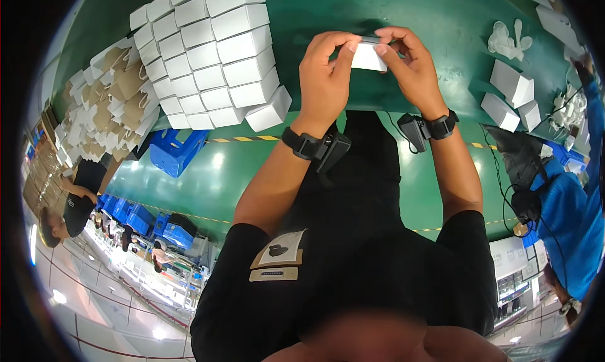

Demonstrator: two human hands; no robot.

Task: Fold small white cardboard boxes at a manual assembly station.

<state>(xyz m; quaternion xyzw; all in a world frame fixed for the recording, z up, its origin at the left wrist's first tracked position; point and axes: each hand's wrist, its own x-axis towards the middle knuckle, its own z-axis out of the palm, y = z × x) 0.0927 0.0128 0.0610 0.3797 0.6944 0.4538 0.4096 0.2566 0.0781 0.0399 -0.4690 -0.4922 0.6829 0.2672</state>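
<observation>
With curled fingers, left hand [328,72] and right hand [413,69] pinch a white box [369,58] at one o'clock. Stacked cartons [211,53] stand at eleven.

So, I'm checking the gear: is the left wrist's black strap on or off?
On: the black strap wraps across the wrist behind the left hand, and a dark device sits against it.

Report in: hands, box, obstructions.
Left hand pinching white box, left end. Right hand, thumb on its right. Stacked boxes off left, clear of both hands.
</observation>
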